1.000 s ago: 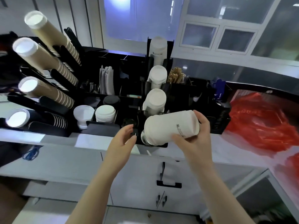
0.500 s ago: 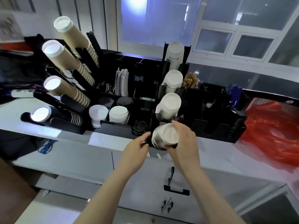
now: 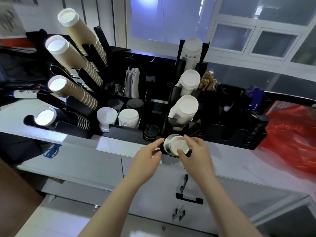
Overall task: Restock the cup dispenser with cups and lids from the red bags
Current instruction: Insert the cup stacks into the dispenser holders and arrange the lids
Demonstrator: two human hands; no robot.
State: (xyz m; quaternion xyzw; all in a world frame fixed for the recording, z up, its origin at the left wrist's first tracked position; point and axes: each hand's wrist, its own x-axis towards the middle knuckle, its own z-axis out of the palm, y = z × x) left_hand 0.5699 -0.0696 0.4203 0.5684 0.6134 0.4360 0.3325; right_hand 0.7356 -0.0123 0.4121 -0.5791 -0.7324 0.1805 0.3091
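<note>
— What have your fingers got hold of?

— My right hand (image 3: 196, 151) is curled around the near end of a white cup stack (image 3: 177, 145): thumb under its rim, forefinger over the top. The stack lies in the lowest front slot of the black cup dispenser (image 3: 213, 106), its round end facing me. My left hand (image 3: 148, 153) sits just beside it on the left, fingers (image 3: 158, 142) loosely bent, tips near the rim. Whether they actually touch it I cannot tell.

— And around that slot?

— Straight behind it three more white stacks climb the same column, each tilted up toward me. Left of my hands is a short pile of black lids (image 3: 150, 131), then white lids (image 3: 128, 117) and a clear upturned cup (image 3: 106, 117) in the front compartments. Further left, four long sleeves of brown ribbed cups (image 3: 82, 60) lean out of the rack, mouths toward me — the lowest one is darker and shorter.

— Where are the bags?

— One red bag (image 3: 290, 132) lies crumpled on the white worktop (image 3: 85, 142) at the right end of the dispenser, well apart from my hands. Wooden stirrers (image 3: 207, 81) stand in a back compartment, napkins or sleeves (image 3: 132, 82) in another. Below the worktop edge there is a drawer front with a black handle (image 3: 189, 197).
</note>
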